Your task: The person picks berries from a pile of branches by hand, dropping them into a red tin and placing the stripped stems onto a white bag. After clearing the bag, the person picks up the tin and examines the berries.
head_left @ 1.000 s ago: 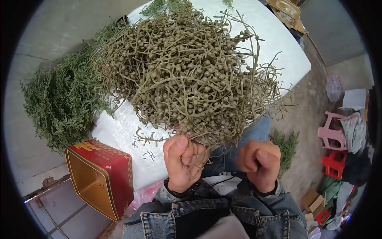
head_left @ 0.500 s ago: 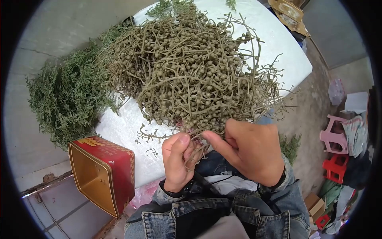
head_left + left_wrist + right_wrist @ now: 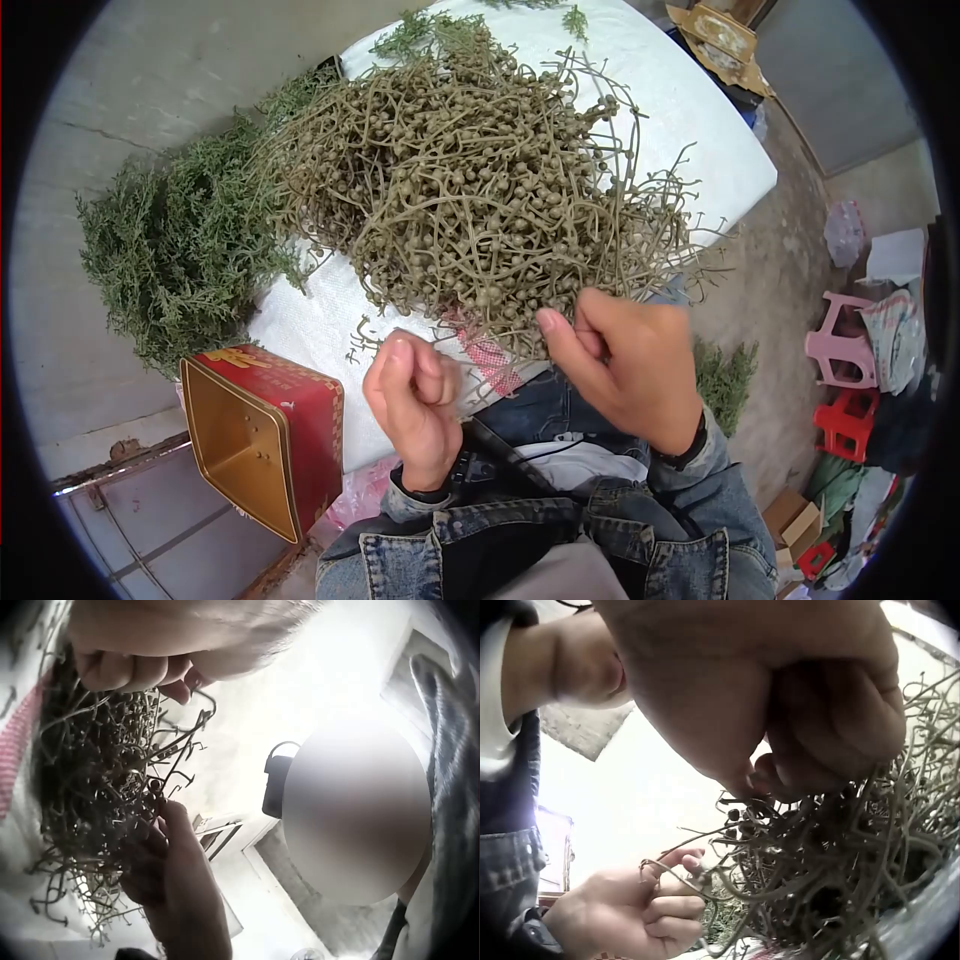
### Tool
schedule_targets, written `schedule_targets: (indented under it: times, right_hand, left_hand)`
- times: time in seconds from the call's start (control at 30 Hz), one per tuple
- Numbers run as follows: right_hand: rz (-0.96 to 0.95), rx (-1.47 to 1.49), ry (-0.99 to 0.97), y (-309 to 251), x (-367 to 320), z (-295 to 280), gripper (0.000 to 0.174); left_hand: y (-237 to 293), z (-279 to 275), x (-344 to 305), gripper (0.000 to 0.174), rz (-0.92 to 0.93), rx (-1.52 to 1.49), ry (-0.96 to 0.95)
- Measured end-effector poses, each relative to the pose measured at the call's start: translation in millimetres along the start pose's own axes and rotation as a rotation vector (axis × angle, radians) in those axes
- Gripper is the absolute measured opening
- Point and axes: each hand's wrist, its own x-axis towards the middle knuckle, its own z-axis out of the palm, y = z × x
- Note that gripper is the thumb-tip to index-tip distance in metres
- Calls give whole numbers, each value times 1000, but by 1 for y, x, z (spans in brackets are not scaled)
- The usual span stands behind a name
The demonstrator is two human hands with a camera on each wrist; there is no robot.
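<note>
A large tangled heap of dry brown stems (image 3: pixel 480 200) with small round berries lies on the white woven sheet (image 3: pixel 715 165). My right hand (image 3: pixel 635 365) is at the heap's near edge, thumb against curled index finger, pinching a berry stem (image 3: pixel 176 742). In the right wrist view, dark berries hang just below its fingertips. My left hand (image 3: pixel 410 405) is off to the left, near the sheet's front edge. Its fingers are curled with the thumb over them, slightly blurred, and no stem shows inside. A pink checked strip (image 3: pixel 490 360) lies between the two hands.
Green feathery sprigs (image 3: pixel 180 250) are piled left of the heap. A red tin (image 3: pixel 310 420) with a gold inside lies on its side at the front left. Pink (image 3: pixel 840 340) and red stools (image 3: pixel 845 420) stand on the floor at right, beside bags and boxes.
My right hand has come up to the heap from lower right, meeting the left hand on the way. The left hand has moved left, and the stems hanging from it earlier no longer show.
</note>
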Motion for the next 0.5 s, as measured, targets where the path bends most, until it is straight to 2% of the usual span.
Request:
schedule_targets:
  times: [0.03, 0.13, 0.17, 0.2, 0.23, 0.27, 0.33, 0.37, 0.47, 0.5]
  right_hand:
    - [-4, 3, 3, 0, -3, 2, 42]
    - [32, 202, 54, 3, -16, 6, 36]
    - [36, 208, 52, 5, -18, 7, 36]
    - [47, 243, 37, 7, -20, 9, 35]
    - [54, 278, 24, 9, -21, 9, 34]
    - [58, 313, 13, 10, -21, 10, 33]
    - [44, 327, 21, 13, -25, 7, 32]
    - [37, 333, 27, 15, -29, 4, 32]
    - [30, 339, 53, 19, -34, 3, 31]
    - [17, 344, 64, 20, -34, 5, 31]
  left_hand:
    - [2, 3, -1, 33, 5, 2, -2]
    - [6, 13, -14, 21, 459, 196, 124]
    - [8, 11, -20, 21, 458, 203, 126]
    - [11, 11, -27, 9, 617, 588, -2]
    - [13, 11, -31, 9, 768, 973, -141]
    - [15, 14, -30, 9, 771, 979, -144]
    - [20, 29, -20, 29, 793, 1277, -527]
    - [19, 31, -19, 29, 790, 1283, -524]
    - [15, 36, -19, 38, 496, 1392, -607]
    - [12, 37, -18, 38, 498, 1391, -596]
